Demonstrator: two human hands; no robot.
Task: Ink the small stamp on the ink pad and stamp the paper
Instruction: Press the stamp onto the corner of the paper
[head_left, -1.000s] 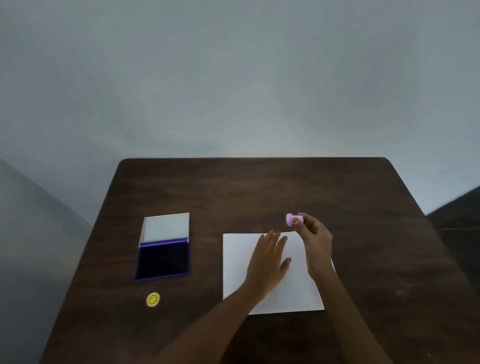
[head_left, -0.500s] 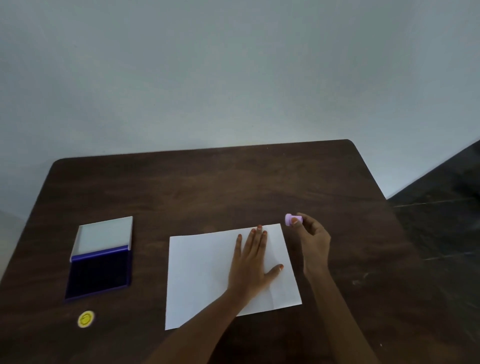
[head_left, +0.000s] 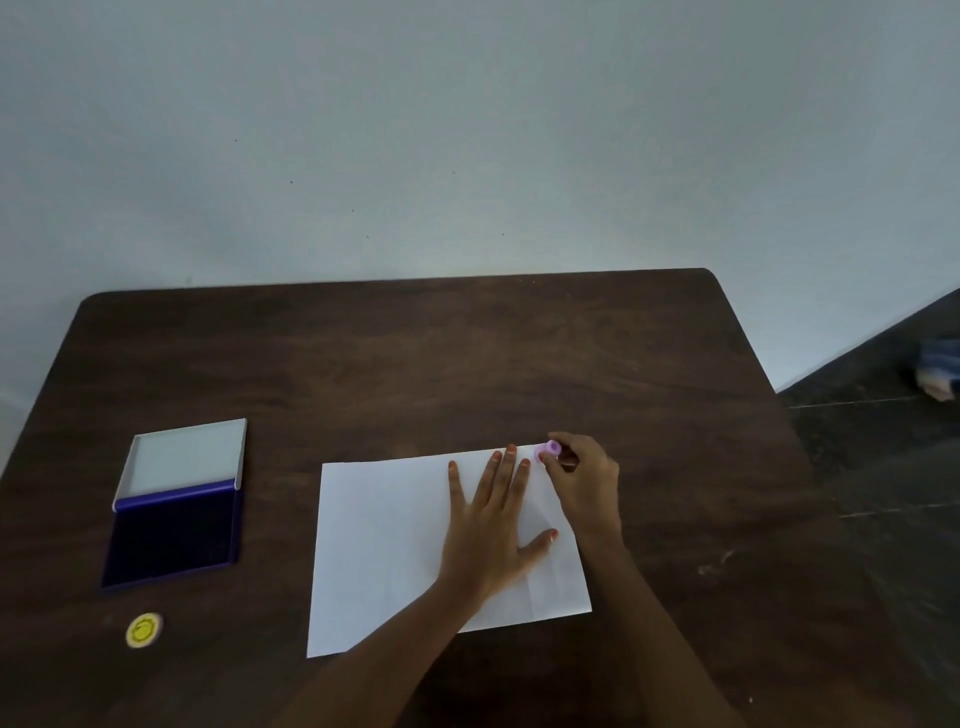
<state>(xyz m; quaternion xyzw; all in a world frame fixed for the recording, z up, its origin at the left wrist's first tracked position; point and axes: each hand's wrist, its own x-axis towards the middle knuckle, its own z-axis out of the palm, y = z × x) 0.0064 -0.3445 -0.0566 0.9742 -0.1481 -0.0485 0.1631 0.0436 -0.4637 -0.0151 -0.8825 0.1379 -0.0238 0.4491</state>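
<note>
Head view
Table (head_left: 467, 364): dark brown wood, seen from above, against a pale wall.
Paper (head_left: 384, 540): white sheet lying flat near the table's front edge, slightly skewed, with a faint vertical crease towards its right side.
Left hand (head_left: 493, 525): laid flat on the right half of the paper, palm down, fingers spread and pointing away from the person, thumb out to the right; it grips nothing.
Right hand (head_left: 584, 480): just right of the left hand, over the paper's far right corner, fingers curled in.
Stamp (head_left: 550, 450): small, pink and round, pinched between the right thumb and fingertips at the paper's far right corner, one round end tipped up towards the camera. Whether it touches the paper I cannot tell.
Ink pad (head_left: 174, 530): at the table's left, well apart from the paper, lid swung open away from the person; dark blue pad exposed, pale lid interior behind it.
Yellow disc (head_left: 143, 630): small and round, lying on the table just in front of the ink pad.
</note>
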